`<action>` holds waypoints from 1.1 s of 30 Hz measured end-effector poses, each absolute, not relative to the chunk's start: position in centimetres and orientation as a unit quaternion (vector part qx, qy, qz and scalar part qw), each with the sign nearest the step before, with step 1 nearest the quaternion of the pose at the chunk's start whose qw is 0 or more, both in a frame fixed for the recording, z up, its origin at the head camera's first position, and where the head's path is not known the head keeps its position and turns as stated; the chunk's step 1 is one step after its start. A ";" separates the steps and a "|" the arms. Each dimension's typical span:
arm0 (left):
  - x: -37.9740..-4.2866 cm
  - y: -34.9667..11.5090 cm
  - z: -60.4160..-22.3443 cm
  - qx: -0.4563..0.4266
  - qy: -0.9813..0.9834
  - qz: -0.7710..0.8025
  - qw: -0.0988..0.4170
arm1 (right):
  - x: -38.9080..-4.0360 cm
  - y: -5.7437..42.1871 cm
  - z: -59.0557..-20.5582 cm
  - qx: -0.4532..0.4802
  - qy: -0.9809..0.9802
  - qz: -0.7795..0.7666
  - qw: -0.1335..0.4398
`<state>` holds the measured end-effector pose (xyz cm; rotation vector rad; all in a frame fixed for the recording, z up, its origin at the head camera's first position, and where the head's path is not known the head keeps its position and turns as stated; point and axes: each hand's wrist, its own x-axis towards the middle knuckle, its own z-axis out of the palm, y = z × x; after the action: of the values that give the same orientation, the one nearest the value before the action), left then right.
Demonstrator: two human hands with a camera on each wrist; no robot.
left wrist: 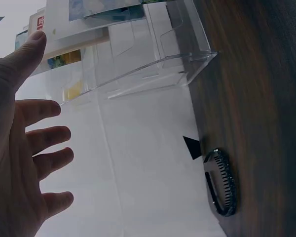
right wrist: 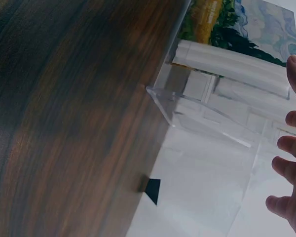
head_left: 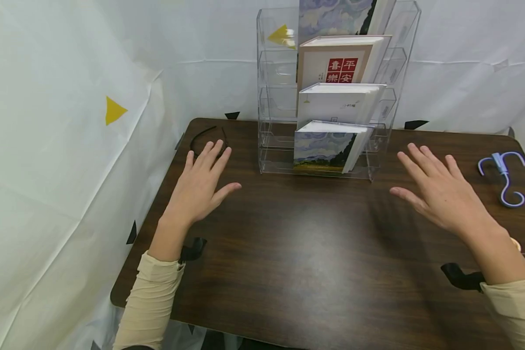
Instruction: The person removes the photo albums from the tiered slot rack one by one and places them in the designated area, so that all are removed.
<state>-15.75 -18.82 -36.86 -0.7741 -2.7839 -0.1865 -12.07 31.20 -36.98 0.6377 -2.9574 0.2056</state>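
My left hand (head_left: 199,187) hovers over the left part of the table, fingers straight and spread, holding nothing. Just beyond its fingertips lies a black headband with comb teeth (left wrist: 226,182), partly hidden by the hand in the head view. On the other side my right hand (head_left: 446,194) is likewise spread and holds nothing. Between and beyond the hands stands a clear tiered display rack (head_left: 273,167). Its tiers hold a small book with a painted landscape cover (head_left: 321,150), a white book (head_left: 328,107), a beige book with red squares (head_left: 312,63) and a taller painted book (head_left: 332,17).
A purple double-ended hook (head_left: 503,170) lies on the right of the dark wooden table (head_left: 310,253). White sheeting (head_left: 61,170) hangs behind and to the left, with yellow triangles (head_left: 114,111) and black patches on it. The rack's back is close to the sheeting.
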 end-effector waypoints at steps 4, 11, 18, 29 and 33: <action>-16.1 -18.7 -37.5 -0.270 -0.951 -0.096 0.116 | -12.2 31.2 -36.9 0.200 -0.974 0.087 0.062; -18.0 -18.0 -39.6 -0.257 -0.931 -0.233 0.113 | -13.2 30.0 -36.9 0.162 -0.964 0.187 0.097; -21.6 -15.7 -42.3 -0.226 -0.874 -0.419 0.097 | -15.7 27.1 -38.8 0.122 -0.928 0.326 0.134; -26.9 -12.8 -43.0 -0.159 -0.834 -0.523 0.073 | -19.3 23.7 -41.4 0.013 -0.891 0.429 0.146; -28.1 -12.1 -42.9 -0.148 -0.832 -0.532 0.056 | -20.0 23.4 -41.8 0.010 -0.889 0.439 0.130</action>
<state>-28.14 -12.07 -42.94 -0.4501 -2.5242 -1.6153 -20.04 23.44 -41.78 0.0278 -2.5840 1.2750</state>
